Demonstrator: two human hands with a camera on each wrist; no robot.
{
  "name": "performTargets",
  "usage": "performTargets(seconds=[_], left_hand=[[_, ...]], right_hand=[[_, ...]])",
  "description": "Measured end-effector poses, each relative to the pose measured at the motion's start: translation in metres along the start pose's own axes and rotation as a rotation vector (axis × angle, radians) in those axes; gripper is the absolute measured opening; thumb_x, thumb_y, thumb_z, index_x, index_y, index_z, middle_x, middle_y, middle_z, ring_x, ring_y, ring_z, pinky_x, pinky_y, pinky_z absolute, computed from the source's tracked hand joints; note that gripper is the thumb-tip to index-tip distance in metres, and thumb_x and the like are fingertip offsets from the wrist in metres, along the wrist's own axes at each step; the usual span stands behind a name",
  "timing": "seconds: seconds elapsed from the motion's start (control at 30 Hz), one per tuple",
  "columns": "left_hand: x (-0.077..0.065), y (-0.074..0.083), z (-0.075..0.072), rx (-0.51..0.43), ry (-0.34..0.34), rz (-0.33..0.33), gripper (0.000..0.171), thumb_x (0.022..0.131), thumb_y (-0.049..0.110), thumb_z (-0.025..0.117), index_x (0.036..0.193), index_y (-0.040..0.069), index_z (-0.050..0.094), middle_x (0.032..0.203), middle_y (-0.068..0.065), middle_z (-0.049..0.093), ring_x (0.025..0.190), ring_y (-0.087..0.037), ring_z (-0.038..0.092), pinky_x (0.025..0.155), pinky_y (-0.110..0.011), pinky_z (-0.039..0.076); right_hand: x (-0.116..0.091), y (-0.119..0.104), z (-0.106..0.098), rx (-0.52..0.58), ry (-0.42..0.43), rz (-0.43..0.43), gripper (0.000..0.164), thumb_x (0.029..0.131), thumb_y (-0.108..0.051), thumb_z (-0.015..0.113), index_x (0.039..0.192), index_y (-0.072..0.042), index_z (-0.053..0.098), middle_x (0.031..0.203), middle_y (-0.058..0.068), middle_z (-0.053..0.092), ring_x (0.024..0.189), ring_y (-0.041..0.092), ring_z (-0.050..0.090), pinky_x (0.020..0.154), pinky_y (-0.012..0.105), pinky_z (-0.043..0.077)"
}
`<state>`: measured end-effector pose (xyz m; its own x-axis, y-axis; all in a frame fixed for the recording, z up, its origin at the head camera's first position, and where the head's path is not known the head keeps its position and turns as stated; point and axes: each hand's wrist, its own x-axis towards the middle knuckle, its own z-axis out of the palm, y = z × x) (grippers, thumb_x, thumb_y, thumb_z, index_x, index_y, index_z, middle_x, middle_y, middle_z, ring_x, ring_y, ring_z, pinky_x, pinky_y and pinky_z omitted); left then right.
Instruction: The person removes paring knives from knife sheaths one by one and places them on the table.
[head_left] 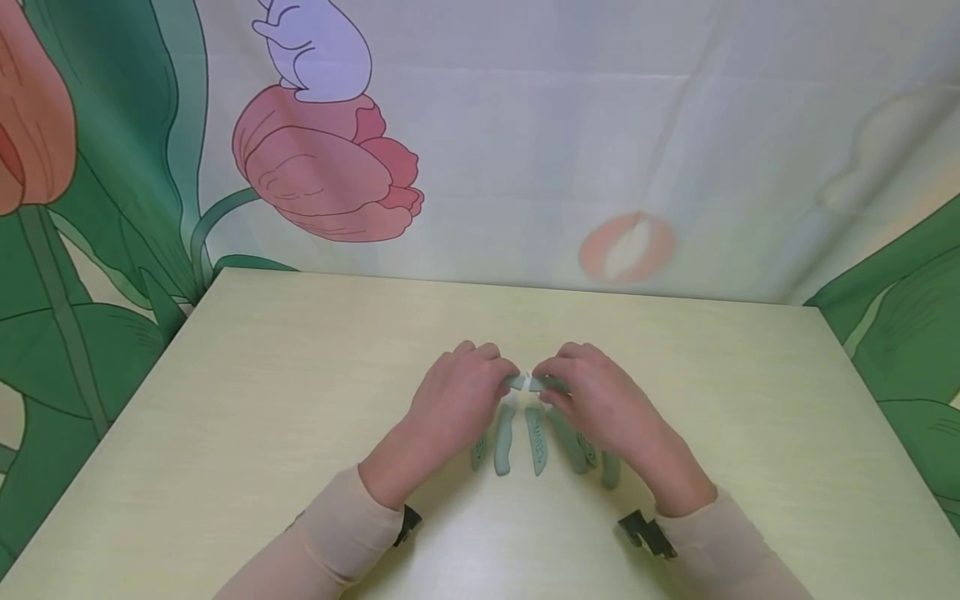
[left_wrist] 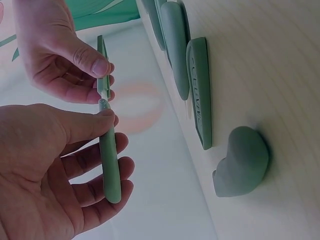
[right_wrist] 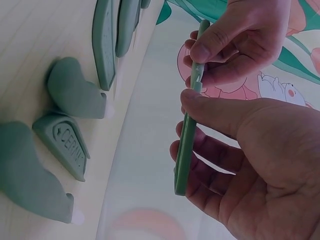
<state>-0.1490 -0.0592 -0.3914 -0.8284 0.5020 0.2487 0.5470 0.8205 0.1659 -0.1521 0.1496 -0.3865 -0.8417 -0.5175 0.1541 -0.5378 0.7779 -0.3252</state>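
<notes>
My left hand (head_left: pixel 459 402) pinches the smooth green handle (left_wrist: pixel 110 162) of a small knife between thumb and fingers. Facing it, my right hand (head_left: pixel 603 404) grips a slim green blade sheath (right_wrist: pixel 186 150). A short bit of white blade (left_wrist: pixel 104 94) shows between handle and sheath; the rest of it is hidden. Both pieces are held in line, raised above the table. Below the hands lie several green pieces: a curved handle (head_left: pixel 503 442), a sheath with raised lettering (head_left: pixel 537 442) and a wider handle (head_left: pixel 567 440) partly behind my right hand.
The pale wooden table (head_left: pixel 300 375) reaches back to a printed cloth (head_left: pixel 510 167) with flowers and a white animal. Another lettered sheath (head_left: pixel 478 452) lies by my left wrist, and a further green handle (head_left: pixel 611 469) lies under my right forearm.
</notes>
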Motion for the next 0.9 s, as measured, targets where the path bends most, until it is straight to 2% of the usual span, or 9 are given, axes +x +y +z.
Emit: performTargets(seconds=[0.43,0.9], left_hand=[[-0.0003,-0.0006,0.0008,0.003,0.001,-0.002,0.018,0.093,0.008,0.083,0.11,0.015,0.082,0.088,0.001,0.066,0.072,-0.018,0.051,0.062,-0.027,0.045],[-0.0008,-0.0018,-0.0007,0.009,0.005,-0.005,0.019,0.094,0.008,0.082,0.112,0.015,0.082,0.092,0.0,0.069,0.074,-0.019,0.054,0.063,-0.027,0.046]], right_hand=[[0.001,0.0013,-0.0004,0.007,-0.011,0.03,0.025,0.092,-0.01,0.085,0.115,-0.005,0.079,0.103,0.005,0.07,0.094,0.023,0.064,0.084,0.036,0.057],[0.0006,0.0041,-0.0008,0.015,0.005,0.003,0.025,0.091,-0.008,0.085,0.114,-0.006,0.08,0.103,0.005,0.071,0.095,0.024,0.064,0.085,0.037,0.056]])
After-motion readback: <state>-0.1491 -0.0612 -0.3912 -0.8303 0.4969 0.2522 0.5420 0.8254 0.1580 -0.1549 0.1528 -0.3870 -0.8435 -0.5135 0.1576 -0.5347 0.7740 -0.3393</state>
